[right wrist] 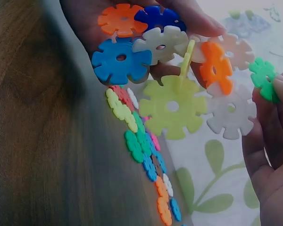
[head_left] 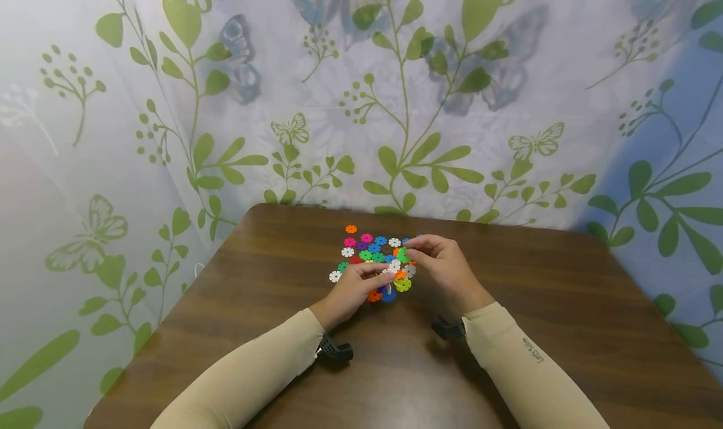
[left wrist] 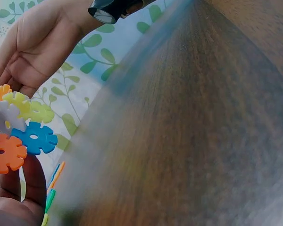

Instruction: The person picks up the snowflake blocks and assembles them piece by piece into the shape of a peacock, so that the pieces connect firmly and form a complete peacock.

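Note:
In the head view my left hand holds a cluster of interlocked plastic snowflake discs above the table. The right wrist view shows its light blue disc, yellow disc, orange disc and whitish discs. My left thumb lies over the cluster's edge. Between thumb and fingers, my right hand pinches a green snowflake disc, just beside the cluster's whitish end. Whether the green disc touches the cluster is unclear. In the left wrist view another orange disc sits at the fingertips.
Loose snowflake discs in several colours, such as a pink disc and an orange disc, lie on the brown wooden table beyond my hands. A leaf-patterned curtain hangs behind the table's far edge.

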Demonstrator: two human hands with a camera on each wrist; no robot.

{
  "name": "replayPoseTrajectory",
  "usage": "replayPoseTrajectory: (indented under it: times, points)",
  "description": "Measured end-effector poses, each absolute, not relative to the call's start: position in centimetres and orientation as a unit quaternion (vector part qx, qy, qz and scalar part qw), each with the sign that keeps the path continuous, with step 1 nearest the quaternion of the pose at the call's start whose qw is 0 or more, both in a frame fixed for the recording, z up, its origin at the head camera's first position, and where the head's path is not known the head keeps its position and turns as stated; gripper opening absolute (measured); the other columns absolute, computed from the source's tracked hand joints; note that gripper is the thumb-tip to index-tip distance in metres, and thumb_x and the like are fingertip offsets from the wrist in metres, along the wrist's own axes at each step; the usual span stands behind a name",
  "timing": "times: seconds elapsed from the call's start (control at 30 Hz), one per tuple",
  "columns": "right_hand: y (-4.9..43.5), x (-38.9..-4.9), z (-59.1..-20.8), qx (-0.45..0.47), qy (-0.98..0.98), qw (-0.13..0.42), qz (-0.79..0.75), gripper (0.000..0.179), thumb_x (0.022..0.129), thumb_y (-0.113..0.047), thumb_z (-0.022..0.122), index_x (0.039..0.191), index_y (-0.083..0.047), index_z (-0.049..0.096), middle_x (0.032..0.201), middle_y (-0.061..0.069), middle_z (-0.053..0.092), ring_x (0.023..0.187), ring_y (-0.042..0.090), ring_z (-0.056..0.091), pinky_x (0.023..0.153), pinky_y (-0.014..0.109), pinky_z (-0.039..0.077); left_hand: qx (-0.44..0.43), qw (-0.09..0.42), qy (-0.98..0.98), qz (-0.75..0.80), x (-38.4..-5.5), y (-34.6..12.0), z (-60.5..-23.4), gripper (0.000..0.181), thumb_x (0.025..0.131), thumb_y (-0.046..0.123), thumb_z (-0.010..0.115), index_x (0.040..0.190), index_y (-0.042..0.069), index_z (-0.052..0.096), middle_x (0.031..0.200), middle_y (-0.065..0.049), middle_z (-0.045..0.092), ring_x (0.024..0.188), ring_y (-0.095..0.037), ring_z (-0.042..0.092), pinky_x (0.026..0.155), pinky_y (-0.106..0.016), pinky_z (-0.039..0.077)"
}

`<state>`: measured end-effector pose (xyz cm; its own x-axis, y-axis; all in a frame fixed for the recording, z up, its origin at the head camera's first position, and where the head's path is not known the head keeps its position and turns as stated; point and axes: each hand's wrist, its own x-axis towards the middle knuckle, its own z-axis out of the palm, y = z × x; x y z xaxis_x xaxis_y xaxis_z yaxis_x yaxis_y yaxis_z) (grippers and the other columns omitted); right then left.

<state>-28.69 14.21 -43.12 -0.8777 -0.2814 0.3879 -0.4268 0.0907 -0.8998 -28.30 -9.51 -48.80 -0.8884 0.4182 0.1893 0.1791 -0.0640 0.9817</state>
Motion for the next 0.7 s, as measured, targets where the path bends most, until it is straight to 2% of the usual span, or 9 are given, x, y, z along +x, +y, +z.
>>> replayPoseTrajectory:
  times: [0.07,0.27,0.47,0.7]
  points:
    - [14.1,-28.8,-43.1,0.248,-0.738,0.058,0.624,0.02,0.101,-0.008,0.073,0.117,0.005,0.074,0.11,0.019,0.074,0.098,0.029,0.07,0.089,0.046,0.058,0.221,0.088,0.683,0.69,-28.3,-9.6,-48.6,0.035,0.101,0.031,0.076,0.128,0.01,0.077,0.117,-0.006,0.076,0.108,-0.025,0.068,0.095,-0.037,0.056]
    - [14.6,-29.1,-42.8,0.252,-0.75,0.061,0.608,0.018,0.101,-0.008,0.073,0.115,0.004,0.076,0.108,0.015,0.075,0.096,0.03,0.069,0.086,0.041,0.059,0.219,0.089,0.687,0.687,-28.3,-9.5,-48.0,0.035,0.101,0.031,0.076,0.128,0.009,0.077,0.122,-0.005,0.074,0.11,-0.025,0.068,0.095,-0.038,0.056]
    - [15.5,-28.9,-42.8,0.267,-0.763,0.061,0.585,0.015,0.101,-0.01,0.073,0.114,-0.003,0.078,0.108,0.012,0.075,0.093,0.032,0.069,0.082,0.048,0.059,0.214,0.093,0.685,0.69,-28.2,-9.0,-48.2,0.034,0.1,0.031,0.076,0.126,0.009,0.078,0.12,-0.006,0.075,0.109,-0.025,0.068,0.094,-0.037,0.056]
    - [15.6,-28.6,-42.9,0.317,-0.763,0.053,0.56,0.013,0.101,-0.003,0.072,0.112,-0.005,0.078,0.105,0.011,0.074,0.089,0.032,0.07,0.077,0.038,0.06,0.209,0.091,0.677,0.699,-27.7,-8.9,-48.5,0.03,0.1,0.025,0.077,0.123,0.006,0.079,0.117,-0.008,0.076,0.106,-0.025,0.069,0.093,-0.036,0.056]
